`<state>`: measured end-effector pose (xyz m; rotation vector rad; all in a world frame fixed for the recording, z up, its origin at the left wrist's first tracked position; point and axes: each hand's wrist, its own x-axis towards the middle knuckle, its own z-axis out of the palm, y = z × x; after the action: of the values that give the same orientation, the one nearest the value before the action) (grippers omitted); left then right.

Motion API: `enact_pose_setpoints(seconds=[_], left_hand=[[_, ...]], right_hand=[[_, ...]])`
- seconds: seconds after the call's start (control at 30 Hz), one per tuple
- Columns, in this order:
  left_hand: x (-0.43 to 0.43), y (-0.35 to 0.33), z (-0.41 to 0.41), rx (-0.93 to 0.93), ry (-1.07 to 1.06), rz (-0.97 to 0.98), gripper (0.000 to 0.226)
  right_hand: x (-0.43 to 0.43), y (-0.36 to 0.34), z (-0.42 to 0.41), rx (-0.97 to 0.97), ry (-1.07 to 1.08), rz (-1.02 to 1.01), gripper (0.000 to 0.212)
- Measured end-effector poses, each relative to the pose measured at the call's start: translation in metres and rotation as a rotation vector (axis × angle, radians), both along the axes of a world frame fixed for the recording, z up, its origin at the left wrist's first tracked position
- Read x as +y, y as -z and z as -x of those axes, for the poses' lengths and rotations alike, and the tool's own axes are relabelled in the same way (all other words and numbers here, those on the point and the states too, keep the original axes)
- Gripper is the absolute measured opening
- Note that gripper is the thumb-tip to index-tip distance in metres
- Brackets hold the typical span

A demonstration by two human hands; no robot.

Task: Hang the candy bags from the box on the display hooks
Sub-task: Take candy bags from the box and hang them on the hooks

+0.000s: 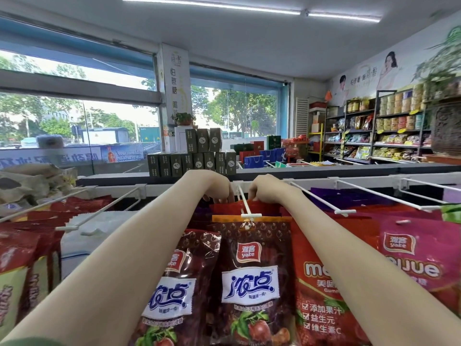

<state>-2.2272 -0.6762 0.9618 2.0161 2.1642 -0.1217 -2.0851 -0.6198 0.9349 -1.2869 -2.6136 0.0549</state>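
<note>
**A:** Where's the bag you're working on?

**B:** It's far back on the middle hook (245,204), near the rail. Your left grip (219,189) and right grip (264,192) sit on either side of the wire. Their fingers curl down over the top edge of a red candy bag (224,208) and pinch it. The fingertips are hidden behind the film. I can't pick out the box from here.

**A:** How will it handle?

**B:** It looks light and soft, with glossy film that will probably be slippery and crinkle when you squeeze it. The loose sweets should sag to the bottom, so the body will swing. The flat header strip along the top is likely the stiffest part.

**A:** So where do you take hold?

**B:** On that strip, close on either side of the punched hole. You can see the same kind of hole on the brown candy bag (252,270) at the front of the hook. Holding lower down would only grab shifting sweets.

**A:** Anything to watch?

**B:** Keep the top edge level. A sideways drag could tear the thin film at the hole, and the packed bags beside it may snag.
</note>
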Motion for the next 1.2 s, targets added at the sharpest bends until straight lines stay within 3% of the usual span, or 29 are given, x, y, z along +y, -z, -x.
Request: enact_pose_setpoints(seconds=[0.53, 0.77, 0.9, 1.2], left_hand=[[-0.013, -0.003, -0.01, 0.042, 0.014, 0.083, 0.055], [-0.026, -0.005, -0.017, 0.098, 0.054, 0.078, 0.06], [-0.034, -0.005, -0.02, 0.101, 0.073, 0.049, 0.061], [-0.051, -0.009, -0.018, 0.09, 0.073, -0.163, 0.054]], right_hand=[[-0.018, 0.005, -0.018, 0.089, -0.039, 0.003, 0.058], [-0.032, 0.007, -0.019, -0.055, 0.028, -0.007, 0.068], [-0.033, 0.01, -0.018, -0.039, 0.031, -0.023, 0.075], [-0.038, 0.013, -0.019, -0.019, 0.073, -0.032, 0.053]])
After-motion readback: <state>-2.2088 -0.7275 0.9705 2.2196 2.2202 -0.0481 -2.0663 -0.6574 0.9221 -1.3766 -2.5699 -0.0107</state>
